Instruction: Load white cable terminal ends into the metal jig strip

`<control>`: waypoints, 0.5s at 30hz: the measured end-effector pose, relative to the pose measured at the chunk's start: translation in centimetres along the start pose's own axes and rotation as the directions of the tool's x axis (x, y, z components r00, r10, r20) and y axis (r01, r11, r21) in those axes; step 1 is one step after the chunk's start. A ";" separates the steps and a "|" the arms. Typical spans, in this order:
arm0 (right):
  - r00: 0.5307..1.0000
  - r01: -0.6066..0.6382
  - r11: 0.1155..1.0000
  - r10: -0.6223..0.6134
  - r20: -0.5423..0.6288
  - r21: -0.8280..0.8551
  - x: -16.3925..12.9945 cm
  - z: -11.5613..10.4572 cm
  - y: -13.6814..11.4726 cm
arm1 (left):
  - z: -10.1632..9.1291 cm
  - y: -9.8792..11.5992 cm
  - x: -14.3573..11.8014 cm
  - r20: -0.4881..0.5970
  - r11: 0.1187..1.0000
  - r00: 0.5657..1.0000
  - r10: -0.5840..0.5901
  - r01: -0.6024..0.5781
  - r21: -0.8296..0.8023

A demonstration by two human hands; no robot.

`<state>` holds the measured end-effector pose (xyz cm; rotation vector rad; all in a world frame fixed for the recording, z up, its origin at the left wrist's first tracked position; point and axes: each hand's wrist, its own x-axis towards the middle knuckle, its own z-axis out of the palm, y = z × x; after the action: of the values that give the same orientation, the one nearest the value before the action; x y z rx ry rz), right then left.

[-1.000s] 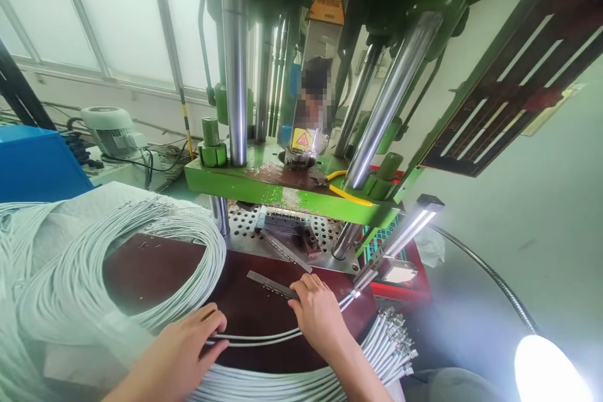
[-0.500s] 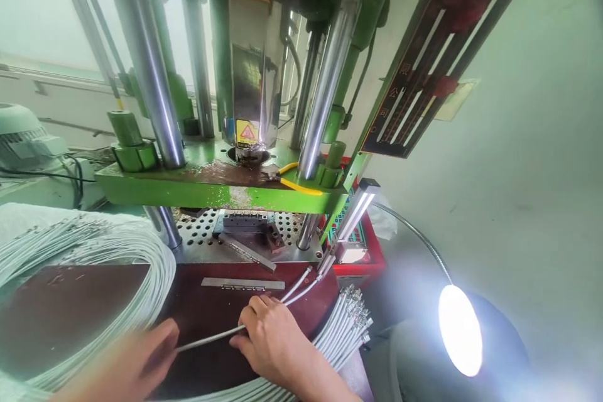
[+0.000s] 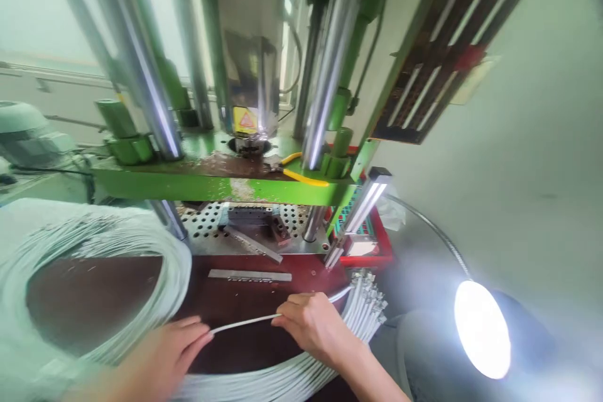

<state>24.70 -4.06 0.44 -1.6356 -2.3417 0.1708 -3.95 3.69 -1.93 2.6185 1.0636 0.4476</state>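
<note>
A thin white cable (image 3: 245, 323) runs between my two hands above the dark red table. My left hand (image 3: 176, 345) pinches it at the left, fingertips and thumb pressed together. My right hand (image 3: 311, 323) is closed around it farther right, and white cable ends stick out beyond that hand towards the bundle. This cable bundle (image 3: 365, 304), with metal-looking fittings on its ends, lies just right of my right hand. Its cables sweep below both hands. To the left lies a large coil of white cable (image 3: 176, 270).
A green press (image 3: 198, 187) with steel columns stands ahead; yellow-handled pliers (image 3: 304, 177) lie on its plate. Metal bars (image 3: 249, 275) rest on the table (image 3: 221, 301) and the perforated plate (image 3: 202, 220). A lit lamp (image 3: 481, 330) and a red basket (image 3: 377, 251) are at right.
My right hand has moved right with the cable, its ends shifting towards the bundle. My left hand has also come right and still holds the cable. The camera view has shifted slightly.
</note>
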 end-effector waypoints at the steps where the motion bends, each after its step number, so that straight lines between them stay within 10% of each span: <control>1: 1.000 -0.011 1.000 0.011 0.004 0.011 -0.2 -0.1 0.1 | -0.7 1.0 0.4 0.068 1.000 0.997 -0.019 0.020 -0.009; 6: 0.999 -0.020 0.998 0.018 0.030 0.065 -0.2 0.3 0.2 | -3.9 2.0 -0.9 0.049 0.992 0.995 -0.086 0.081 0.092; 15: 0.999 -0.001 0.999 -0.001 0.042 0.035 0.2 0.7 0.4 | -4.2 -1.5 -5.6 -0.232 0.951 0.953 0.195 -0.125 0.283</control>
<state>24.79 -3.68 -0.32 -1.6309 -2.3565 0.2468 -10.31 1.33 0.30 2.9623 1.0513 0.7485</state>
